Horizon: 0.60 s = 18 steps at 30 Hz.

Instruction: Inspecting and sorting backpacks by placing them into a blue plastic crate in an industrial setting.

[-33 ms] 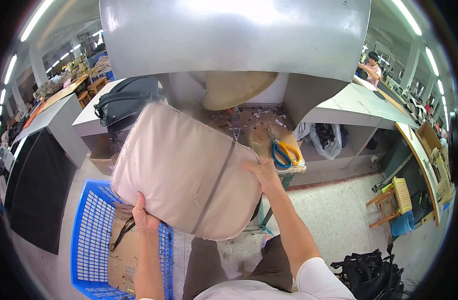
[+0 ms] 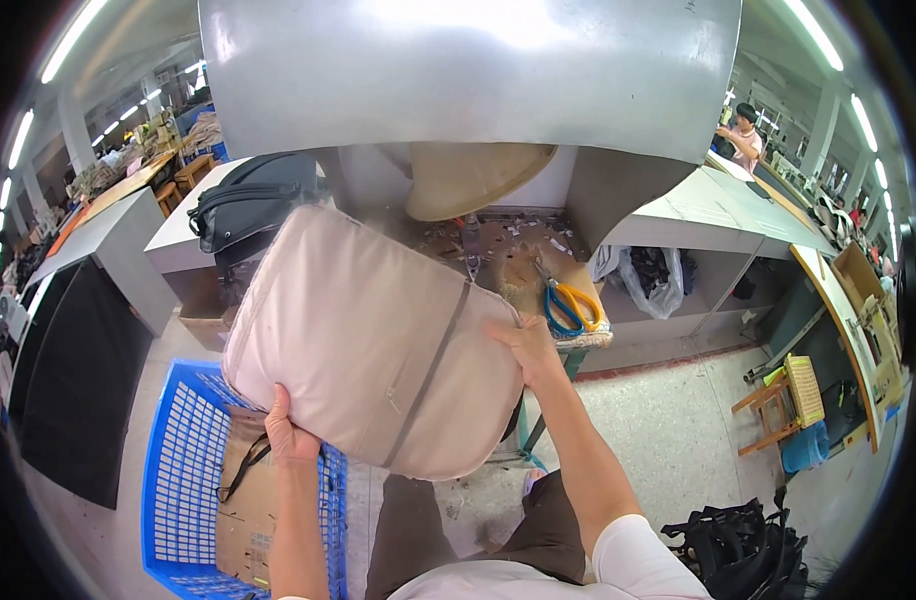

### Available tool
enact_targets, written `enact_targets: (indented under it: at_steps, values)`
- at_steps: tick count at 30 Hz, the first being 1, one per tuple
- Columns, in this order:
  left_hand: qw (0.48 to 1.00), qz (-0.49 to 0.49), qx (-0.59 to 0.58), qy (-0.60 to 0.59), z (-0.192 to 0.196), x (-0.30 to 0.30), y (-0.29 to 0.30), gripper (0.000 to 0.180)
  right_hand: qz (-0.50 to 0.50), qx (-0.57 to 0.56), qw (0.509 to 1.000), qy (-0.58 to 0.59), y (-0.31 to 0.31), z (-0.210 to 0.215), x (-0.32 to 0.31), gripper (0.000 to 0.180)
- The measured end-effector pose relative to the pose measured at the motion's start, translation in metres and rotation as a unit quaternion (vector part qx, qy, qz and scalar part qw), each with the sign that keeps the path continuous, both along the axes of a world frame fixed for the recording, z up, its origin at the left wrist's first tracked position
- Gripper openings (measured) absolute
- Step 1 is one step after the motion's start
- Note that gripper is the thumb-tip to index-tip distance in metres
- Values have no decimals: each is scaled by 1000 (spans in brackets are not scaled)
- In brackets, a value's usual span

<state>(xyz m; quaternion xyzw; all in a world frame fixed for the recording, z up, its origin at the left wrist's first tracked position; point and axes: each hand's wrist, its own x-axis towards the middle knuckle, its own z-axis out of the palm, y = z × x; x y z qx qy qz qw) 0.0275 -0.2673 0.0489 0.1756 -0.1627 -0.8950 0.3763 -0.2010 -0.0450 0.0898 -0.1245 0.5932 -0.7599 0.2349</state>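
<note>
A large pale pink padded bag (image 2: 343,330) with rounded corners is held up in front of me, tilted. A grey zipper strip crosses it, with a small pull near its middle. My left hand (image 2: 292,433) grips its lower left edge, thumb on the near face and fingers hidden behind. On the right edge, my right hand (image 2: 525,345) has its thumb side on the fabric; those fingertips are mostly hidden too. Just beyond the right hand, scissors (image 2: 570,303) with blue and orange handles lie on a cluttered small worktop (image 2: 513,262).
A blue plastic basket (image 2: 158,490) with cardboard inside stands at lower left. Overhead hangs a metal hood (image 2: 468,80). A black bag (image 2: 253,205) rests on the left table. Black straps (image 2: 743,545) lie on the floor at right, near a wooden stool (image 2: 778,405). A person (image 2: 744,140) sits far right.
</note>
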Motion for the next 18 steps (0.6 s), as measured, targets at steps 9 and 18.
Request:
enact_targets:
  at_steps: [9, 18]
  values:
    - [1000, -21, -1, -5, -8, -2, -3, 42, -3, -21, 1000, -7, 14, -15, 3, 18]
    - [998, -41, -25, -28, -20, -6, 5, 41, -26, -66, 997, -24, 32, -19, 15, 15]
